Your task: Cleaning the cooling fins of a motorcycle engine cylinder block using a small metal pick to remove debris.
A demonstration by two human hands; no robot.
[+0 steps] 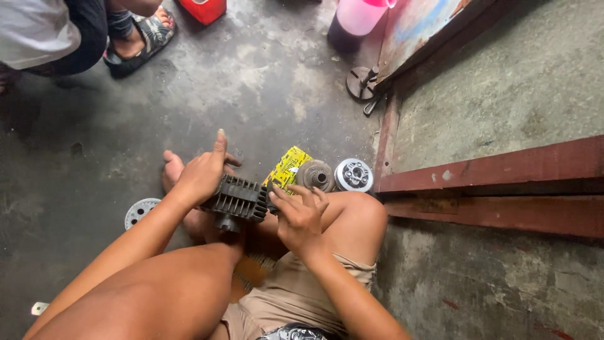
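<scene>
A dark finned engine cylinder (238, 199) is held between my knees, above the concrete floor. My left hand (200, 173) grips its left end, with the index finger pointing up. On the cylinder's right end rests my right hand (301, 214), fingers curled against the fins. Just beyond the hands lie a yellow printed packet (287, 167), a brown round hub part (316, 175) and a silver round part (353, 175).
A white toothed disc (139, 211) lies on the floor at left. Another person's sandalled foot (135, 38) is at top left, near a red container (202, 9). A pink bottle (356, 17) stands at top. Red wooden beams (497, 170) border the right.
</scene>
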